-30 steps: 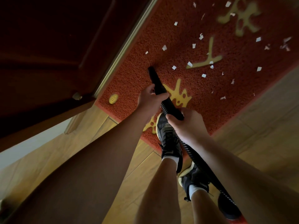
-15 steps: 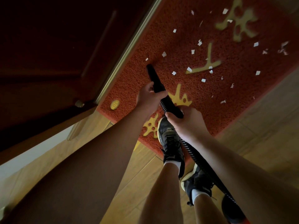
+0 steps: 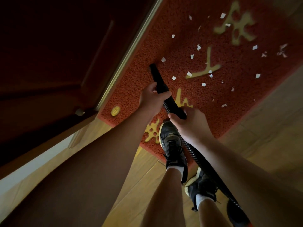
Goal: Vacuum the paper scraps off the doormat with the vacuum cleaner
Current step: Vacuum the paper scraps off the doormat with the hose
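Observation:
A red doormat [image 3: 180, 51] with yellow markings lies in front of me, strewn with several white paper scraps [image 3: 191, 56]. The black vacuum nozzle [image 3: 156, 76] points down onto the mat, its tip close to a scrap [image 3: 163, 59] near the door sill. My left hand [image 3: 151, 99] grips the nozzle tube. My right hand [image 3: 188, 123] grips the tube end where the ribbed black hose [image 3: 193, 151] joins it. The hose runs back past my right leg to the vacuum body [image 3: 237, 215] at the bottom edge.
A dark wooden door [image 3: 57, 63] and its metal sill strip [image 3: 131, 48] border the mat on the left. My left shoe [image 3: 170, 141] stands on the mat's near edge, my right shoe [image 3: 201, 187] on the wooden floor [image 3: 270, 136].
The nozzle tip has crept a little further up the mat toward the door sill. A small scrap that lay by the tip is no longer visible. Both hands keep their grip.

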Motion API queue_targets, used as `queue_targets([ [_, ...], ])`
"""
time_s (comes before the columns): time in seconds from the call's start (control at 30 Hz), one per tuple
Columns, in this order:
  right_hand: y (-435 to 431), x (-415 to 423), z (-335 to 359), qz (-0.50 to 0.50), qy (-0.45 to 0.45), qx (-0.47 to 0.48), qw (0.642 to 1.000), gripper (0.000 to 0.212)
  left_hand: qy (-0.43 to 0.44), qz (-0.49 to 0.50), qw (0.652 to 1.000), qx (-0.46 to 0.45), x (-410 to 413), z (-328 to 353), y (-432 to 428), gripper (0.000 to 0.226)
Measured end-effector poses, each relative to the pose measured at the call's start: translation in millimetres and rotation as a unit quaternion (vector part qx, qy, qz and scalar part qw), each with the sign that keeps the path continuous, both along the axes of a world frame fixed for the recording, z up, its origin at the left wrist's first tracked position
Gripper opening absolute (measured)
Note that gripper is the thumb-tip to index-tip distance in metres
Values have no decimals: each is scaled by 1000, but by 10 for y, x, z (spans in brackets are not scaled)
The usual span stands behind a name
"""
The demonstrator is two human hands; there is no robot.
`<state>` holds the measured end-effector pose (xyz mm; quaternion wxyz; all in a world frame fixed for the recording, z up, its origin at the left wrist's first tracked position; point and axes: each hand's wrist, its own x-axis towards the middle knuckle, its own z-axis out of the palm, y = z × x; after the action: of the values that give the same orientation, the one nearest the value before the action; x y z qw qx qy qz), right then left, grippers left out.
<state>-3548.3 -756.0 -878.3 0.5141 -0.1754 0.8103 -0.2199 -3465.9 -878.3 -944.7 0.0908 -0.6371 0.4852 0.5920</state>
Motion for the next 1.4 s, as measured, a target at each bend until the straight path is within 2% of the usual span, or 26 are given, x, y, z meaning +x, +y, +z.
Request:
queue_targets([
  [0.37,177,-144,0,-45,-2,13,999,30,19,-25,999,12,-263,17,118,77],
  [0.7,317,-107,38,-64,-8,10,998,39,20,-38,999,19,-260,35,247,74],
  [0.8,314,-109,36,-73,-8,12,997,36,19,-38,999,17,-281,28,237,87],
  [0.97,228,-130,-8,-66,-5,8,998,35,19,-33,999,15,-310,4,170,71],
  [1.13,174,-83,-44,-69,-12,-2,998,42,3,-44,999,6,-253,-17,97,78],
  [1.27,138,-57,-50,-73,-20,-5,997,43,3,-41,999,3,-203,-25,54,93],
  [1.4,148,-71,-62,-76,-11,-10,997,43,8,-44,999,-1,-230,-30,49,91],
])
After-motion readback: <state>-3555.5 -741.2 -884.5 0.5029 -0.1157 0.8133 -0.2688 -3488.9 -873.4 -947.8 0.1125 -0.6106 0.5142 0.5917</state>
